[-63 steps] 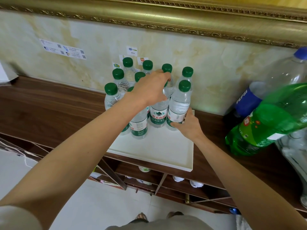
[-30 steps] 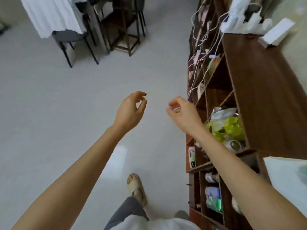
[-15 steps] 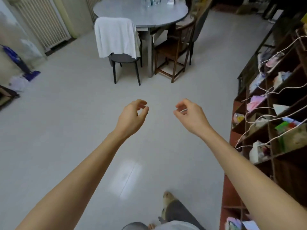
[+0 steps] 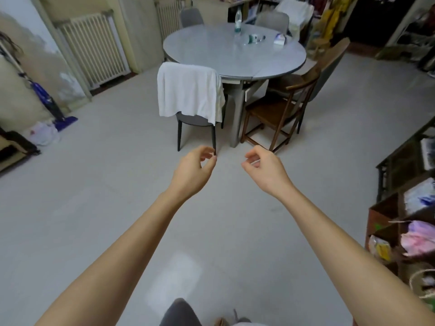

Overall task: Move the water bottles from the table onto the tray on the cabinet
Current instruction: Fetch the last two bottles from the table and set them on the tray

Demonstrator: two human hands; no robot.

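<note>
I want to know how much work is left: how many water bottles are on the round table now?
2. One upright bottle stands at the far side of the round table; one lying bottle rests on its side just nearer. Others may be too small to see.

The round surface [image 4: 211, 52] at the far middle is pale grey with a faint sheen. On it an upright clear bottle [image 4: 238, 21] carries a green-and-white label, and a lying bottle [image 4: 254, 39] beside it shows a green band too; a small box [image 4: 280, 40] to their right is white and blue. A plain white cloth [image 4: 188, 90] drapes a grey chair [image 4: 195, 118] with black legs. The near-right chair [image 4: 280, 107] is dark brown wood. The floor [image 4: 106, 184] is light grey. At the far left stand a cream ribbed radiator [image 4: 94, 48] and a purple mop [image 4: 50, 104].
</note>
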